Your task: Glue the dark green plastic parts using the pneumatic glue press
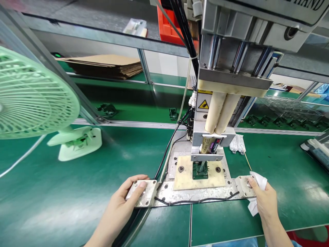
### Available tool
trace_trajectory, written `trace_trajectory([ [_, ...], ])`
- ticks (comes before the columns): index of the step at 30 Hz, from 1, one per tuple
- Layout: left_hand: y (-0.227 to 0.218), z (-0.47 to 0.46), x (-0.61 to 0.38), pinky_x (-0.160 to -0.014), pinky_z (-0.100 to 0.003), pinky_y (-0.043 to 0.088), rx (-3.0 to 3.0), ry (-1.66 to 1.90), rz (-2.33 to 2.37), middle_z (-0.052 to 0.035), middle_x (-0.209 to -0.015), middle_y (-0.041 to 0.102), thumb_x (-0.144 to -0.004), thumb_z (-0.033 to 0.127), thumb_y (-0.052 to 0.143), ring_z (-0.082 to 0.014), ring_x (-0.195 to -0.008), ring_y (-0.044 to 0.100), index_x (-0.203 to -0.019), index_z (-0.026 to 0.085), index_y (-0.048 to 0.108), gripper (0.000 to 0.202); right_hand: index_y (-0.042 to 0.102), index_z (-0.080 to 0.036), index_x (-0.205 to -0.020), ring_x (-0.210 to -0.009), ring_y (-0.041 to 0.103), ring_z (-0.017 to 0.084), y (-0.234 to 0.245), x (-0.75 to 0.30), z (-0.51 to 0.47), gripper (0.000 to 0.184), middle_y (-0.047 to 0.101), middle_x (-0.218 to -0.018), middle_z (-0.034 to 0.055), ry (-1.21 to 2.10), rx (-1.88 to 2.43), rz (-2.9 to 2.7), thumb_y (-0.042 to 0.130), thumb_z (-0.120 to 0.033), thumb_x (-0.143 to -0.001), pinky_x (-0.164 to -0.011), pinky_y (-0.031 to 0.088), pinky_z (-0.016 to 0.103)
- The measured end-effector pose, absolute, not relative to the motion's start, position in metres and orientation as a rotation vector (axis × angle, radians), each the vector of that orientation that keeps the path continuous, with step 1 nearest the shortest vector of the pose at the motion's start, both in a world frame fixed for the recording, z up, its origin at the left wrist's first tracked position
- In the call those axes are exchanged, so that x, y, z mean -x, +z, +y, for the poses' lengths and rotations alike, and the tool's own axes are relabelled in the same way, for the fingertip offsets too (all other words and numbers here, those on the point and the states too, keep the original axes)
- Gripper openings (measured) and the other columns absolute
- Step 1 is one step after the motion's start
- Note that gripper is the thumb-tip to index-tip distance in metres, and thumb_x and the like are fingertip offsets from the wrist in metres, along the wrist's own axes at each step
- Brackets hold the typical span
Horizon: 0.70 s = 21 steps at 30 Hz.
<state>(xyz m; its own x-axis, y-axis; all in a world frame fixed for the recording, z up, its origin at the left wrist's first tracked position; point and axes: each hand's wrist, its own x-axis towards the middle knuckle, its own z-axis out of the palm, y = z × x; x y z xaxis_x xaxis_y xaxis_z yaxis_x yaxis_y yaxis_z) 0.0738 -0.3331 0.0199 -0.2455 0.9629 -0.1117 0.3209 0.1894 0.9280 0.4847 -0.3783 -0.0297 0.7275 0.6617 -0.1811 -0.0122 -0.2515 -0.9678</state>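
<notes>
My left hand [128,195] wraps round the left metal push-button box [147,197], thumb on its top. At the other end of the base plate, my right hand [264,197] has its thumb on the round button of the right push-button box [243,187], with a crumpled white tissue [260,180] in its fingers. A thin stick [247,161] reaches up from beside that hand; its lower end is hidden. Between the hands stands a press [235,75]. Its two cream rods [222,113] reach down onto cylinders in a metal holder [205,157], above a green part [196,173] on the cream fixture plate [183,180].
A pale green fan [33,99] stands on the left. Black cables [168,147] run beside the press. Two white parts [238,144] lie behind my right hand. Cardboard sheets [108,61] are stacked on the back shelf, and a dark device [316,152] sits far right.
</notes>
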Motion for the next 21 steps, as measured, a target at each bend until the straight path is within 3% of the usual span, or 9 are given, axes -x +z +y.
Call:
trace_trajectory([
  [13, 0.024, -0.338, -0.086, -0.063, -0.022, 0.045, -1.195, 1.139, 1.711, -0.0004, -0.089, 0.07, -0.072, 0.064, 0.065, -0.019, -0.074, 0.059, -0.093, 0.023, 0.067, 0.046, 0.072, -0.014, -0.11, -0.09, 0.066, 0.027, -0.025, -0.482, -0.378, 0.073, 0.074, -0.094, 0.0069, 0.701, 1.698, -0.503, 0.086, -0.059, -0.054, -0.073, 0.053, 0.029],
  [21, 0.014, -0.331, -0.07, -0.065, -0.022, 0.046, -1.227, 1.006, 1.679, -0.0026, -0.095, 0.07, -0.069, 0.071, 0.064, -0.0195, -0.077, 0.059, -0.098, 0.022, 0.065, 0.056, 0.072, -0.013, -0.109, -0.088, 0.068, 0.027, -0.027, -0.482, -0.378, 0.072, 0.074, -0.095, 0.0082, 0.701, 1.669, -0.514, 0.086, -0.057, -0.055, -0.069, 0.055, 0.027],
])
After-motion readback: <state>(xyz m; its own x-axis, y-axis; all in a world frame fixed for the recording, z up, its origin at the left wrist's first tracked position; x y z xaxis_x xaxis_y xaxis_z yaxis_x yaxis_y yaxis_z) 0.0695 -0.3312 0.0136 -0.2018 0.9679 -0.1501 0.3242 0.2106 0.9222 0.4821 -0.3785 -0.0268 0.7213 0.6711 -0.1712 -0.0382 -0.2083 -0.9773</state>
